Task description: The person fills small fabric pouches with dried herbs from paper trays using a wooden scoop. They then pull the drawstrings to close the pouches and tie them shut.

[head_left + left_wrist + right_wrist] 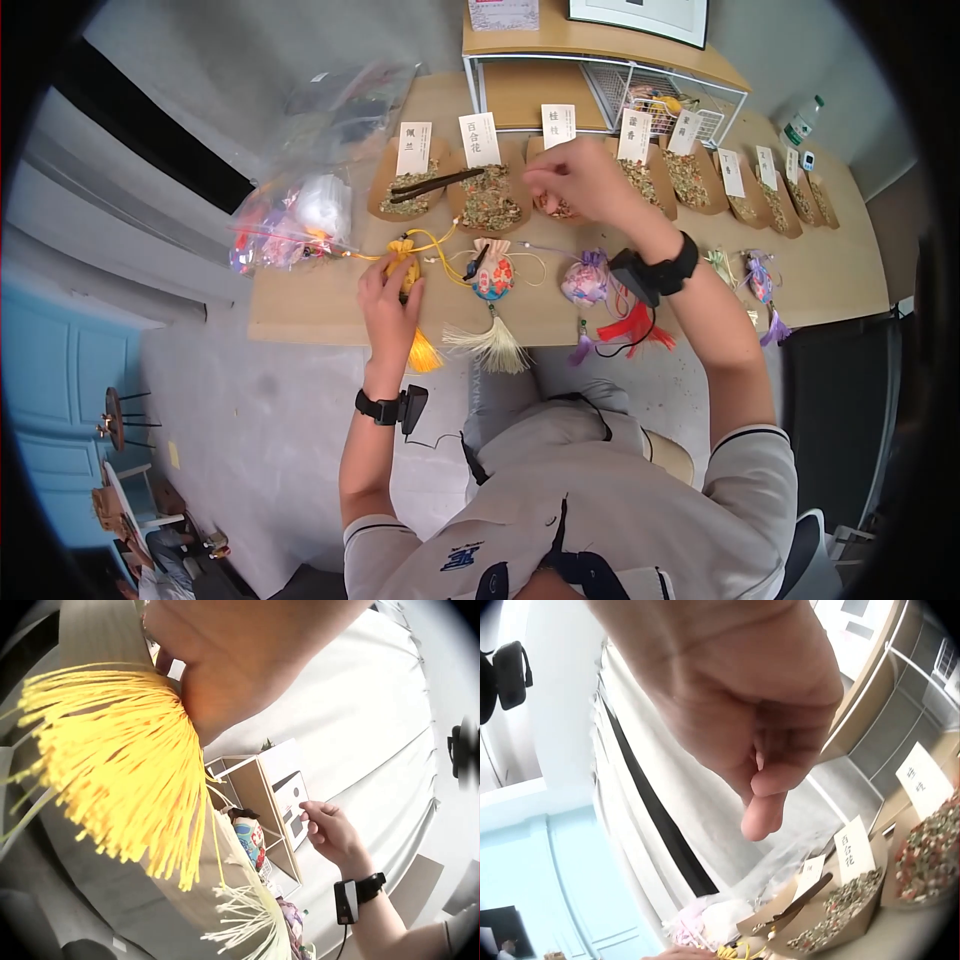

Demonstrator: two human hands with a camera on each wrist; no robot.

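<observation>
In the head view my left hand (pixel 388 312) grips a yellow pouch (pixel 408 272) at the front left of the table; its yellow tassel (pixel 424 353) hangs over the edge. That tassel (pixel 124 769) fills much of the left wrist view, below the hand (pixel 240 656). My right hand (pixel 580 182) is raised over the paper trays, fingers curled in, with nothing visible in them; the right wrist view shows this hand (pixel 757 727) too. Dark tweezers (pixel 437 184) lie across two trays of dried herbs. An orange-and-blue pouch (pixel 492 275) rests beside the yellow one.
Labelled herb trays (pixel 690 185) line the table's back. A purple pouch (pixel 584 280), a red tassel (pixel 637 327) and another pouch (pixel 760 280) lie along the front. Plastic bags (pixel 310 215) sit at left, a wooden shelf (pixel 600 45) behind, a bottle (pixel 802 122) at right.
</observation>
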